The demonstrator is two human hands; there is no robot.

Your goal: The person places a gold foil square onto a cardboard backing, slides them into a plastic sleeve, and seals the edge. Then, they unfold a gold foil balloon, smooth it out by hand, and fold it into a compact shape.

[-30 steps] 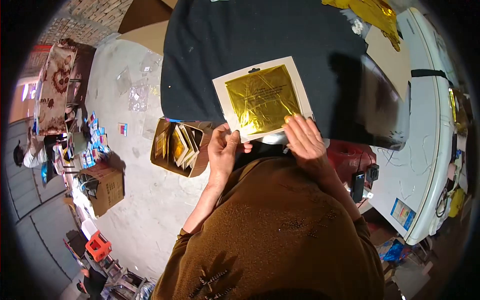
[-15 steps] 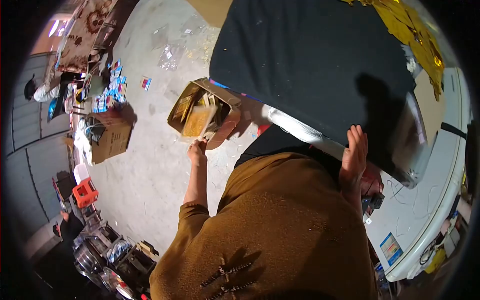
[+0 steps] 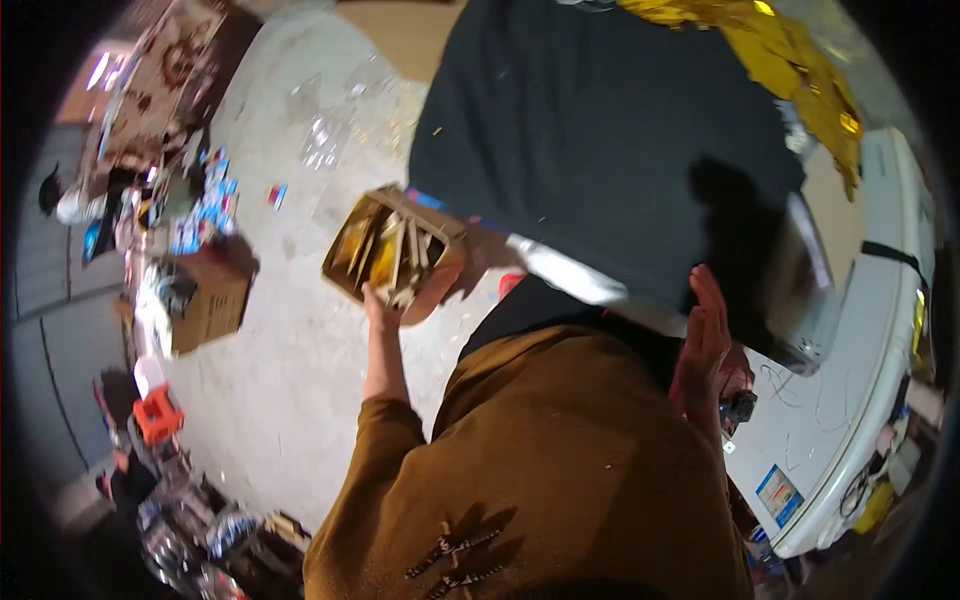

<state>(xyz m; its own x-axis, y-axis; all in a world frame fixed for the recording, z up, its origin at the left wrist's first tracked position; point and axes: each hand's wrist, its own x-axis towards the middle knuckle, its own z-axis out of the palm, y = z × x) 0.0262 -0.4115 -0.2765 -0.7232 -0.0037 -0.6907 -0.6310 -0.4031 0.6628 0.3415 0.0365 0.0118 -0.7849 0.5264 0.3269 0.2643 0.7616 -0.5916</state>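
At the near rim of an open cardboard box (image 3: 440,228) is my left hand (image 3: 381,308), its fingers blurred and partly hidden, so their grip does not show. Flat packets with yellow-gold parts (image 3: 384,262) stand packed at a slant inside the box. My right hand (image 3: 706,325) has its fingers stretched out and holds nothing. It is beside the near edge of a table covered in black cloth (image 3: 600,150), close to a clear plastic-like stack (image 3: 805,290) that is blurred.
Gold foil (image 3: 790,70) lies along the cloth's far right. A white surface (image 3: 850,400) is at the right. Another cardboard box (image 3: 215,300), blue packets (image 3: 212,205) and an orange stool (image 3: 158,415) are at the left. Clear plastic scraps (image 3: 322,140) lie on the floor.
The packet that was in my left hand above the box is no longer seen held up; that hand is now at the box rim. The view has shifted slightly.
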